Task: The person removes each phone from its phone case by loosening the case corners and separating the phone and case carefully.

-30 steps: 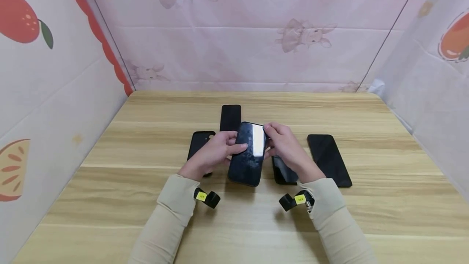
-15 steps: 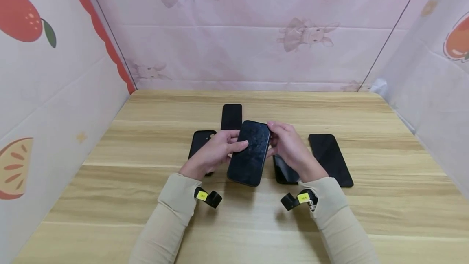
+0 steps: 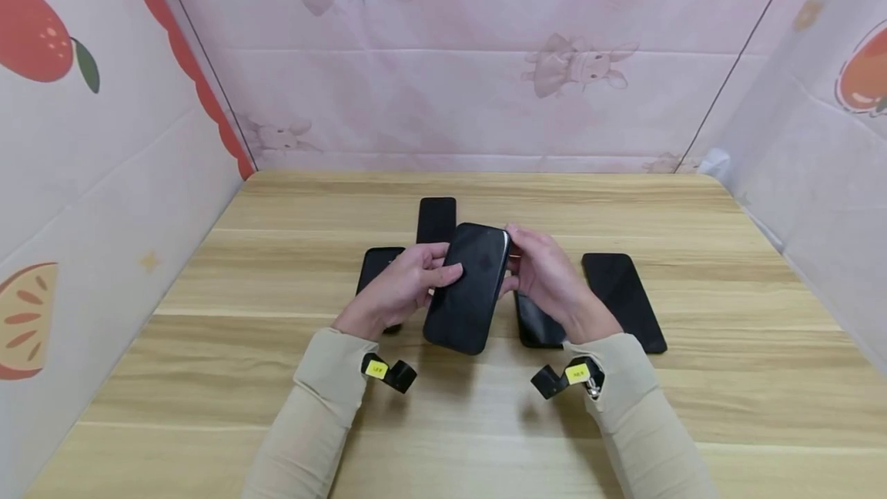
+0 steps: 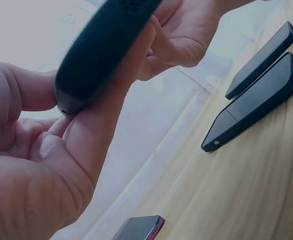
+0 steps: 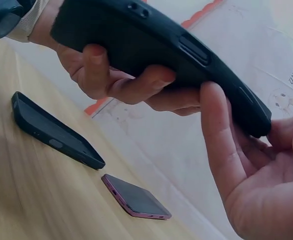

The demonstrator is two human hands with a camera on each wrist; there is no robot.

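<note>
Above the middle of the table, both hands hold a phone point(image 3: 466, 291) in a black phone case point(image 5: 151, 42), its dark screen facing up towards the head camera. My left hand point(image 3: 405, 283) grips its left edge, thumb on the screen and fingers underneath. At the upper right corner, my right hand point(image 3: 550, 279) pinches the phone and case, thumb on the corner. A thin bright crescent shows at that corner in the head view; whether it is a gap or a glint I cannot tell. Side buttons of the case show in the right wrist view.
An empty black phone case point(image 5: 56, 135) lies left of the held phone. Behind is a phone with a reddish edge point(image 5: 136, 197). To the right lie a cased phone point(image 3: 539, 323), partly under my right hand, and another dark phone point(image 3: 624, 303). Walls enclose the wooden table point(image 3: 450, 437).
The held phone has tilted, and the bright reflection has left its screen. Its lower end has shifted slightly left. My right thumb stays at the upper right corner, where a bright crescent now shows.
</note>
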